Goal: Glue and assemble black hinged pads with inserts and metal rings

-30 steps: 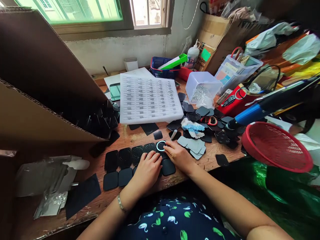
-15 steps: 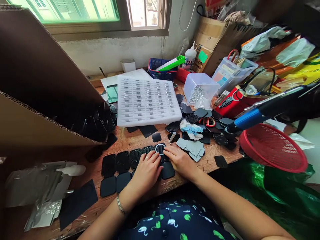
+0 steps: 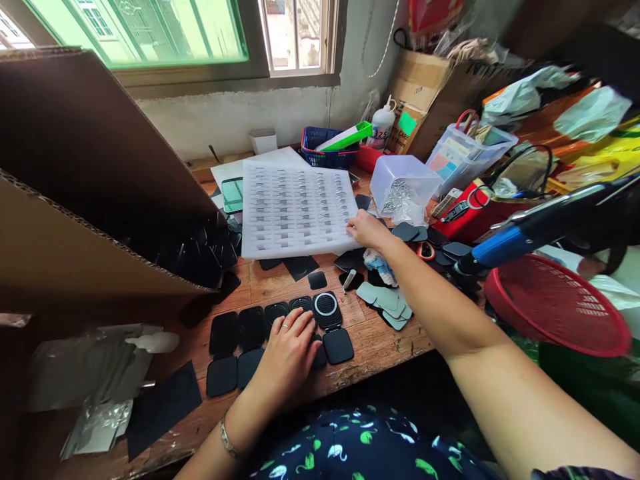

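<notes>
My left hand (image 3: 293, 343) lies over a row of black square hinged pieces, its fingers stretched and resting on them. At the row's right end, one opened black piece (image 3: 338, 345) has a pale ring (image 3: 326, 304) on its ridged upper half. My right hand (image 3: 369, 230) reaches to the right edge of a white foam tray (image 3: 255, 252), which holds columns of thin metallic parts (image 3: 284, 203) in slots. The right fingertips are drawn together at the tray's end column; whatever they pinch there is hidden.
A large cardboard box (image 3: 115, 160) with black pieces stands at left. Grey square sheets (image 3: 387, 300) and a small white stick (image 3: 349, 280) lie right of the row. A red basket (image 3: 555, 307), a blue-black arm (image 3: 505, 243) and a clear tub (image 3: 403, 180) are at right.
My right hand has left the ringed piece and moved up and forward to the foam tray's right edge. My left hand stays on the black row. The view has shifted slightly.
</notes>
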The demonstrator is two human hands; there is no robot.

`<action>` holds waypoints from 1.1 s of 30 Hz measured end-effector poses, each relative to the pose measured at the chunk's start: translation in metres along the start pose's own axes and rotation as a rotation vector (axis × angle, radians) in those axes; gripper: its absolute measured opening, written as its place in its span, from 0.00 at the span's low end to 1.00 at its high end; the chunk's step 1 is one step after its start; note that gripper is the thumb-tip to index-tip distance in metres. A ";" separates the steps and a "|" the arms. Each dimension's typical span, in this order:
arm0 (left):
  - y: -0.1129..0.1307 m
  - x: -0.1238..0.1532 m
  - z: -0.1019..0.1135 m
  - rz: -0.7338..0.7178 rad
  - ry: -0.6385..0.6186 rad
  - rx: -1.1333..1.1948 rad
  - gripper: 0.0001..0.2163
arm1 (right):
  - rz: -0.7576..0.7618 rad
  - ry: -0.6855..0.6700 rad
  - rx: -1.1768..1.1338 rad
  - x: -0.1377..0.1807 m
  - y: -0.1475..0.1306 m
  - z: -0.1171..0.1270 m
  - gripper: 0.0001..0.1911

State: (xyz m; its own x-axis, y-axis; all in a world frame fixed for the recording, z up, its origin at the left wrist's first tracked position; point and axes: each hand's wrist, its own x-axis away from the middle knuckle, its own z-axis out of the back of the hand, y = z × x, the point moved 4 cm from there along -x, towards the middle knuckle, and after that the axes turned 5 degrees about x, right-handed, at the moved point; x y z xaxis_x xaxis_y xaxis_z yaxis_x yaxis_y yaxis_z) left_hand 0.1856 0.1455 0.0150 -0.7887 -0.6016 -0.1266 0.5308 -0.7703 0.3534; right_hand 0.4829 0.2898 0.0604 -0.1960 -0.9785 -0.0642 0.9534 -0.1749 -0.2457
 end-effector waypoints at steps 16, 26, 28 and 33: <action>-0.011 0.020 -0.003 0.104 -0.075 -0.035 0.13 | 0.579 0.182 -0.157 0.182 -0.119 -0.092 0.07; -0.013 0.021 -0.003 0.087 -0.068 -0.023 0.13 | 0.620 0.259 -0.021 0.180 -0.121 -0.083 0.03; -0.013 0.021 -0.003 0.079 -0.068 -0.016 0.12 | 0.635 0.280 -0.013 0.180 -0.120 -0.082 0.02; -0.016 0.018 0.002 0.095 -0.009 -0.037 0.14 | 0.650 0.298 -0.013 0.176 -0.117 -0.089 0.03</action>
State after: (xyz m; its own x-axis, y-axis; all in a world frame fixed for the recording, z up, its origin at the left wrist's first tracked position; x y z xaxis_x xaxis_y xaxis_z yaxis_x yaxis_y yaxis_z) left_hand 0.1623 0.1471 0.0086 -0.7371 -0.6703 -0.0857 0.6141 -0.7174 0.3291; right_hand 0.3165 0.1474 -0.0079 0.3553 -0.8124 -0.4624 0.8961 0.4368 -0.0789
